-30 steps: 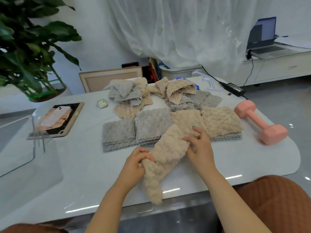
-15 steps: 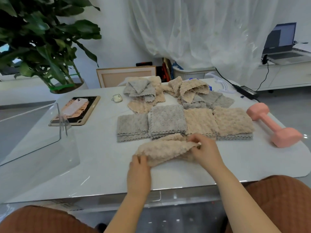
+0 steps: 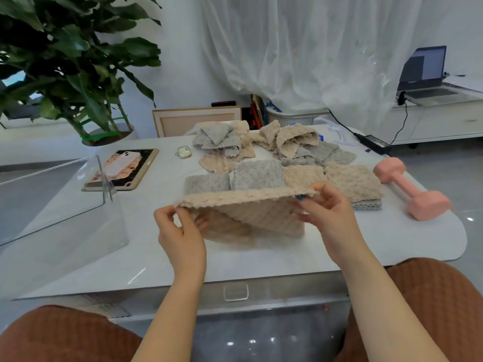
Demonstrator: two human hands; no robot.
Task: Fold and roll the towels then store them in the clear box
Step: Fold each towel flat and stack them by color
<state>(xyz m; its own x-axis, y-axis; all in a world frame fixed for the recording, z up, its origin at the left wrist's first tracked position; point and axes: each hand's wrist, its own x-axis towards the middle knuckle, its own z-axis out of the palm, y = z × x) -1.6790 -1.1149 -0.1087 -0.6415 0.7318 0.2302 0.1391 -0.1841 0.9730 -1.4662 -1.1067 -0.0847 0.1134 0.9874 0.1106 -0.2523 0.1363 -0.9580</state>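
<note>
Step in hand, by my reading: opening out one beige towel [image 3: 251, 212] for its first fold. You are pinching its upper edge at both ends, your left hand [image 3: 180, 233] gripping the left corner with thumb over fingers and your right hand [image 3: 322, 212] gripping the right corner. The edge is running nearly level between the two hands, and the rest is hanging down and trailing onto the bench [image 3: 287, 259] just in front of you. To do this well, you are wanting even tension across that edge, corners matched before laying it down, and the pile smoothed flat so the roll comes out tight. The row of folded towels [image 3: 257, 175] is lying just behind the held one, with the loose pile [image 3: 292, 142] beyond it. The clear box [image 3: 60, 205] is standing to your left, well apart from both hands, with nothing visible inside.
</note>
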